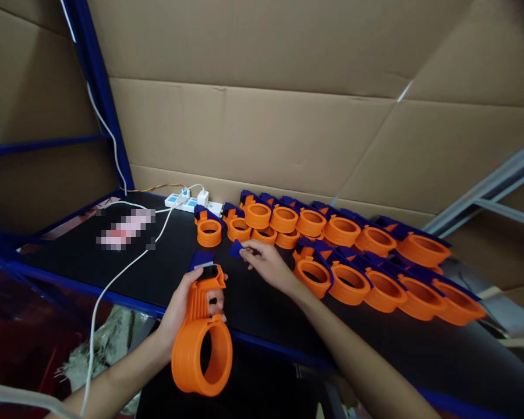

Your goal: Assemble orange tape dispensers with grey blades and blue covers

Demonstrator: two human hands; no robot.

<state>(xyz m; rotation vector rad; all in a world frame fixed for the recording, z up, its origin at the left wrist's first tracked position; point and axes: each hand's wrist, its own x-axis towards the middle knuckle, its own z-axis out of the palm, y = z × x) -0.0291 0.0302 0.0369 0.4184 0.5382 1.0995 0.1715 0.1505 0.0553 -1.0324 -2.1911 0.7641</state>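
My left hand [177, 308] is closed round the handle of an orange tape dispenser [202, 355], held up in front of the table edge with its round ring hanging down. At the top of that dispenser are a black part and a dark blue flap [202, 259]. My right hand [266, 263] pinches a small dark blue piece [235, 249] between thumb and fingers, just above the table, to the right of the held dispenser. What the blue piece is made of I cannot tell. Another orange dispenser [209, 234] lies just behind, apart from both hands.
More orange dispensers [343, 231] with blue flaps stand in rows on the black table [262, 314] to the right. A white power strip [193, 205] lies at the back, its white cable [126, 273] crossing the left side. Cardboard [244, 128] walls the back; a blue post [105, 87] stands left.
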